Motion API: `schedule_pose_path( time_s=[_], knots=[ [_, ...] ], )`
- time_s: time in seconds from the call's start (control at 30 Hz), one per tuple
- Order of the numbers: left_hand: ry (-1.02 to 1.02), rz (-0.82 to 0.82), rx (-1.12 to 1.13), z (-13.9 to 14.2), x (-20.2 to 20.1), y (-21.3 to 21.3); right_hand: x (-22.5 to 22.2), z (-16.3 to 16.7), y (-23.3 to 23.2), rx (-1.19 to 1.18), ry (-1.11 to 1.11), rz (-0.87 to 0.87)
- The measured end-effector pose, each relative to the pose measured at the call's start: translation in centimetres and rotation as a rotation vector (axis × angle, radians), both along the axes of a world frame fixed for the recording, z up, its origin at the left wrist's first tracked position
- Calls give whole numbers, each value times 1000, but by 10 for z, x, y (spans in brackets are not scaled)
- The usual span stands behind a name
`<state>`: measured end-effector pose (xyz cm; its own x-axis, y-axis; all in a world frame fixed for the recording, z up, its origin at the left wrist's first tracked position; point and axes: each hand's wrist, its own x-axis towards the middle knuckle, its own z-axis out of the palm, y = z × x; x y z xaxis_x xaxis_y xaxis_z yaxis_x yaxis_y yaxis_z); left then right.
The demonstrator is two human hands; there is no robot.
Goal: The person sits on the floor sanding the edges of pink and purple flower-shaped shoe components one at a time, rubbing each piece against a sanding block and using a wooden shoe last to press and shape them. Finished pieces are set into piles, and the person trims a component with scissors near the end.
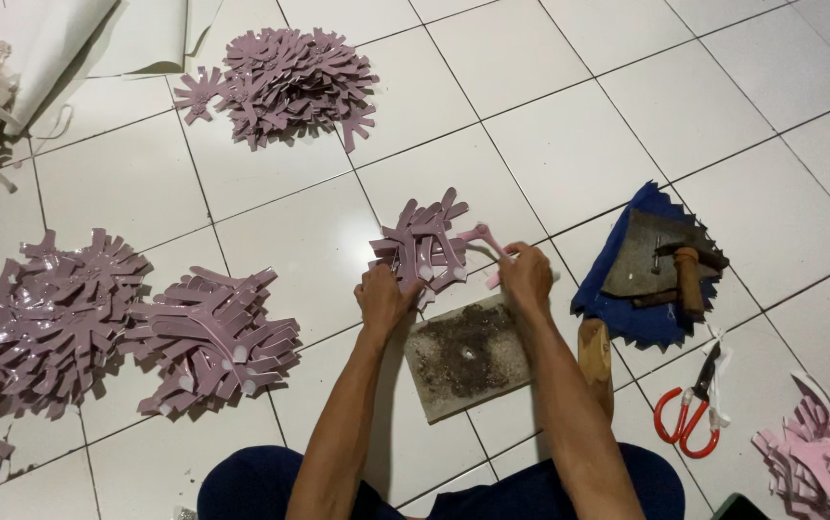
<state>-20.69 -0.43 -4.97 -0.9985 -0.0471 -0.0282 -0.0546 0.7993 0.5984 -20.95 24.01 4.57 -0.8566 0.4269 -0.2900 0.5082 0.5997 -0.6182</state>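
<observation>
The left hand point(385, 297) has its fingers closed on a small stack of mauve cut-out pieces point(421, 246), held just above the floor. The right hand point(526, 276) pinches one pink strip point(485, 238) beside that stack. Just below both hands lies one grey block point(468, 354). Left of the fingers lie three mauve piles point(212, 339); right of them, one blue cloth point(632, 313) and one pair of red scissors point(692, 412).
</observation>
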Motion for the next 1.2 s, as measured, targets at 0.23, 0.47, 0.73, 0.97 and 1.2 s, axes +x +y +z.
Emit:
schedule_pose_path(
  time_s=[0.23, 0.47, 0.73, 0.97, 1.2],
  knots=[
    [52, 2, 27, -18, 4, 3, -26, 12, 5, -366, 635, -67],
    [43, -15, -11, -24, 2, 7, -50, 27, 11, -684, 679, -264],
    [95, -2, 46, -16, 3, 10, -15, -44, -70, 222, 543, 430],
    [-179, 40, 40, 13, -13, 10, -16, -20, 7, -443, 100, -196],
    [-20, -139, 104, 24, -60, 99, 142, -11, 148, -644, 383, -324]
  ],
)
